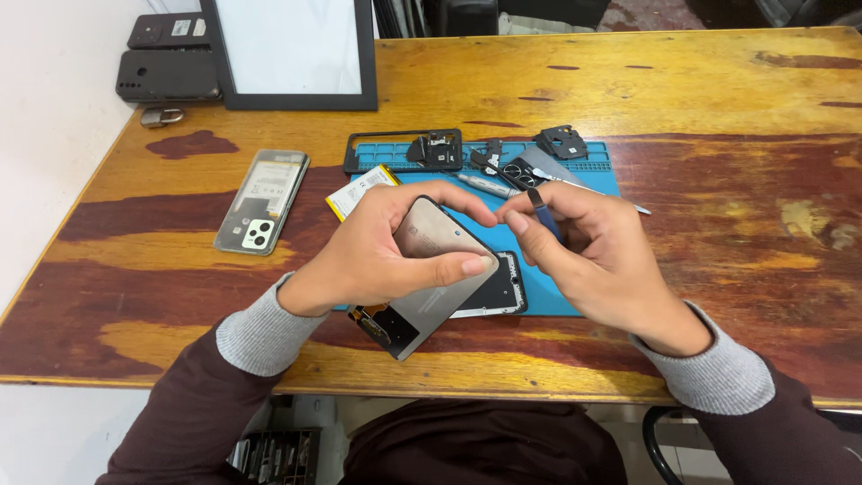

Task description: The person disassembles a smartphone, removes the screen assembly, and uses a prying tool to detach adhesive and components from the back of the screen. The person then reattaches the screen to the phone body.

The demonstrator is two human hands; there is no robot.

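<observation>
My left hand [382, 256] grips a detached phone screen panel [433, 274], tilted with its grey back side up and a flex strip at its lower corner. My right hand [593, 256] pinches a thin dark pry tool [539, 205] between thumb and forefinger, right beside the panel's top corner. Both hands hover over a blue repair mat [575, 175]. Under the panel lies a black phone frame [503, 287] on the mat.
On the mat lie a black phone frame [395, 151], small black parts [561, 141], a screwdriver [485, 186] and a yellow-edged battery [359, 190]. A phone back cover [263, 200] rests to the left. Two dark phones [168, 74], a padlock [162, 117] and a framed white board [292, 54] sit at the back left.
</observation>
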